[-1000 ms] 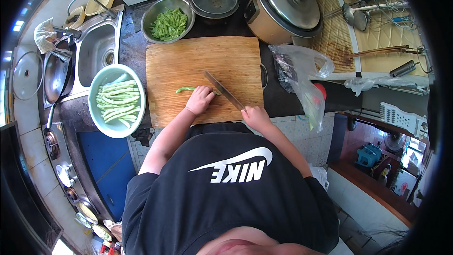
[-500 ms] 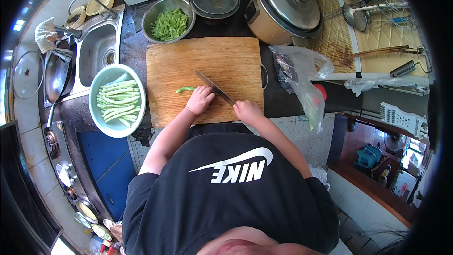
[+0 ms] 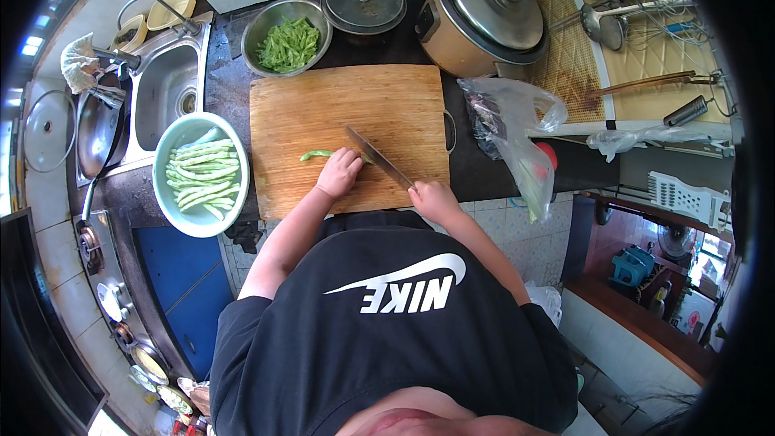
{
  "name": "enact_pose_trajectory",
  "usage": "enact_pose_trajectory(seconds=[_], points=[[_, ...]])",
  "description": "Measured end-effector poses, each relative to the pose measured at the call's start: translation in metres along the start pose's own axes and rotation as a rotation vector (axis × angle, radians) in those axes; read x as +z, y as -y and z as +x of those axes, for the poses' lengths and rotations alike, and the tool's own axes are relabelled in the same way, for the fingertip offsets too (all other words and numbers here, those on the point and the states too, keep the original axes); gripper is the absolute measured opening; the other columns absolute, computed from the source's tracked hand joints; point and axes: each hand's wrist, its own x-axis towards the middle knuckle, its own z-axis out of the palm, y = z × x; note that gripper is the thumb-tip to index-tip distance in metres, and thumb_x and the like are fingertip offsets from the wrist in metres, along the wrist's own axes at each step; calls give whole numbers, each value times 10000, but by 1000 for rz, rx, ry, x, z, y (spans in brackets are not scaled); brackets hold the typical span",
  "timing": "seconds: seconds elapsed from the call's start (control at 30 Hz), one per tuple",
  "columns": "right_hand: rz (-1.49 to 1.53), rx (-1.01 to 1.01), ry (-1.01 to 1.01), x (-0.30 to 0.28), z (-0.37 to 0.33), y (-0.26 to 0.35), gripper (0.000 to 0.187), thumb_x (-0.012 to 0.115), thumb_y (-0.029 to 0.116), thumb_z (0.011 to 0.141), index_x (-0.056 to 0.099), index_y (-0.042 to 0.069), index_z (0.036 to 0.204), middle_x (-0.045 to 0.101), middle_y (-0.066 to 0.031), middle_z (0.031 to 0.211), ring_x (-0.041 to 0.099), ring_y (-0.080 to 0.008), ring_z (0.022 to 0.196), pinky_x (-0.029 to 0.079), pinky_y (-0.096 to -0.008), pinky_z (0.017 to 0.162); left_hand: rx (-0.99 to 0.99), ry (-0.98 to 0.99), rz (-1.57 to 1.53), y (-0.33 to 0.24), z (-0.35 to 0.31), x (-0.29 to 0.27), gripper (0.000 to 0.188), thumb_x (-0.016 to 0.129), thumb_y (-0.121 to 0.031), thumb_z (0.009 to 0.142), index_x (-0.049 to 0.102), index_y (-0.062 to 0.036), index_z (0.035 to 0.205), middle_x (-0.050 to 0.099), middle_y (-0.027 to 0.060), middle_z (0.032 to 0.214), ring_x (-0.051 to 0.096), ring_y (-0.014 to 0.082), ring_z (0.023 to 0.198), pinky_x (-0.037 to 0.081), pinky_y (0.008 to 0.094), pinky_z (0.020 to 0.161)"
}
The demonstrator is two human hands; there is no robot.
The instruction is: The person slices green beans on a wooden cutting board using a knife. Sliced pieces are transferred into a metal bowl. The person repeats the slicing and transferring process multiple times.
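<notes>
On the wooden cutting board [image 3: 323, 105], a green bean [image 3: 313, 154] lies crosswise, its left end showing. My left hand [image 3: 341, 172] is closed over the bean, fingers curled and pressing it to the board. My right hand [image 3: 435, 199] grips the handle of a kitchen knife [image 3: 376, 155]. The blade slants up and to the left, just right of my left fingers. A bit of green shows between those fingers and the blade. To the left of the board stands a pale green basin [image 3: 161, 182] holding several whole green beans [image 3: 202, 169].
Behind the board are a steel bowl [image 3: 251, 32] of cut green pieces [image 3: 288, 44], a lidded pot [image 3: 363, 2] and a large rice cooker [image 3: 476, 20]. A plastic bag [image 3: 517, 133] lies right of the board. The sink [image 3: 167, 85] is at the far left.
My right hand and the knife have shifted slightly to the right, away from my left fingers. My left hand stays on the bean.
</notes>
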Motion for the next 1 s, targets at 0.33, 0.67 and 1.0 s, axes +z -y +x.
enact_pose_trajectory(seconds=[0.33, 0.67, 1.0], points=[[-28, -1, 71, -7, 8, 9, 289, 480, 262, 886, 609, 26, 778, 636, -200, 727, 628, -379, 693, 495, -493, 643, 25, -38, 1, -2, 3, -5, 134, 529, -82, 706, 566, -43, 829, 560, 96, 951, 536, 258, 873, 464, 361, 785], [53, 17, 13, 9, 37, 12, 313, 491, 284, 887, 607, 11, 786, 622, -216, 716, 609, -403, 701, 474, -499, 650, 6, -48, -11, -2, 1, -3, 151, 530, -69, 697, 573, -48, 840, 569, 103, 961, 547, 267, 906, 474, 362, 802], [7, 35, 60, -5, 0, 4, 294, 489, 276, 880, 612, 30, 776, 630, -199, 718, 618, -391, 705, 481, -497, 660, 8, -61, 7, -1, -3, -1, 164, 530, -55, 692, 571, -34, 849, 580, 111, 977, 551, 272, 921, 480, 359, 811]])
